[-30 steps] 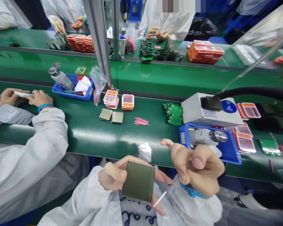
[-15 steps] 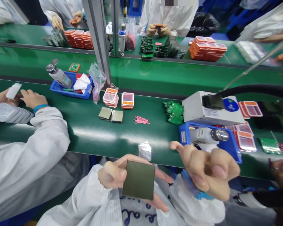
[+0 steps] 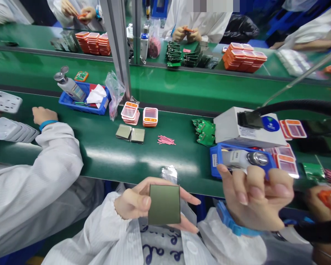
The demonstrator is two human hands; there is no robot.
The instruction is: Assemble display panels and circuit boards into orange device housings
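My left hand holds a dark olive square panel by its edges, flat towards me, just below the near edge of the green bench. My right hand is raised to the right of it with the fingers curled in; I see nothing in it. A blue wrist strap sits at its cuff. The hand hangs in front of a blue tray with a steel-capped bottle lying in it.
Two more square panels, orange-framed part stacks, pink sticks, green circuit boards and a white box lie on the bench. A co-worker's sleeve is at left; another person's hand at right.
My right hand has moved right and up towards the blue tray and curled its fingers in. The panel has turned squarer to me. The co-worker at left lifted a white part.
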